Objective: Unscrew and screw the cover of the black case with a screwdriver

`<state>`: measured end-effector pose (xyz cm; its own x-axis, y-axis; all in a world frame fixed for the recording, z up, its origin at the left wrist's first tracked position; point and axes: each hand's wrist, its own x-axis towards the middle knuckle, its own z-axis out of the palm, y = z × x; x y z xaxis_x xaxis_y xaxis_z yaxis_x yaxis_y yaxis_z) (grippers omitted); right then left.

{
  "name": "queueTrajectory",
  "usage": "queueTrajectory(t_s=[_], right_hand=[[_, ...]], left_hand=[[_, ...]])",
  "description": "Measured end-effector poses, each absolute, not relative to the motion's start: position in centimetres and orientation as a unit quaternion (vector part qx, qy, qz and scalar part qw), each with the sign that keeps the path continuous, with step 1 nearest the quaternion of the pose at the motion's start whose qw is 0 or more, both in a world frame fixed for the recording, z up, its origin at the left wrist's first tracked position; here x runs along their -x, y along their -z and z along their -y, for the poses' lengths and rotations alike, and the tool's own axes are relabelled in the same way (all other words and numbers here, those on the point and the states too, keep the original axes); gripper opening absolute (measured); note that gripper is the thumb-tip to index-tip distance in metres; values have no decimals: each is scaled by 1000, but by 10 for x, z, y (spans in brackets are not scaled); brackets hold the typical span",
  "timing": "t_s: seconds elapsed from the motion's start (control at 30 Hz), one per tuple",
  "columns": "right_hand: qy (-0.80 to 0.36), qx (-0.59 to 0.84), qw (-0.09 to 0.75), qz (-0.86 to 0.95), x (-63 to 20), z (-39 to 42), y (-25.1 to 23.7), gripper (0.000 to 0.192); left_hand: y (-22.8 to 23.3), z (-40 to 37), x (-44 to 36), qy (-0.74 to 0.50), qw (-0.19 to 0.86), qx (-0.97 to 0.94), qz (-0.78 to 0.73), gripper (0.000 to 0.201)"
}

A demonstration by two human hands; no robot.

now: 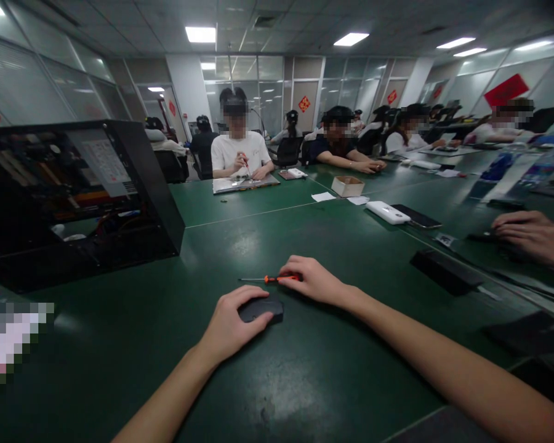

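On the green tabletop, my left hand [233, 320] grips a dark computer mouse [260, 309], thumb on the near side and fingers on the far side. Just beyond it, to the right, my right hand [311, 280] is closed over the handle of a screwdriver [268, 280] with an orange and black grip. The screwdriver lies low over the table, its thin metal shaft pointing left. Part of the handle is hidden under my right fingers. Mouse and screwdriver are close together but apart.
An open black computer case [166, 203] stands at the left. Rightward are a black box-shaped adapter [445, 271], cables, a white power bank [388, 212] and a phone [418, 215]. A small box [348, 186] sits farther back. A co-worker's hand [530, 234] rests at the right edge; others sit opposite.
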<state>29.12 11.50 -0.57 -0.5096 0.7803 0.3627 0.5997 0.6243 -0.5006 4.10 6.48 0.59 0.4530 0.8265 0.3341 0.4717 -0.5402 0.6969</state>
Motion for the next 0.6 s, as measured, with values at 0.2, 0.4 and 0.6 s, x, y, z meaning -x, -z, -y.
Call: queueTrajectory(t_s=[0.2,0.4,0.6], right_hand=[[-190,383,444,787,-282,-114,-80,23],[-32,214,494,842,-238,-109,-123,23],[11,177,518,837,-219,-119,-87,28]], left_hand=[[-6,-67,-41,-318,252,-811,-422,33],[-4,-68,-41,-322,254,-799,-439,37],[-1,-68,-42,-323,248,-801,-439,42]])
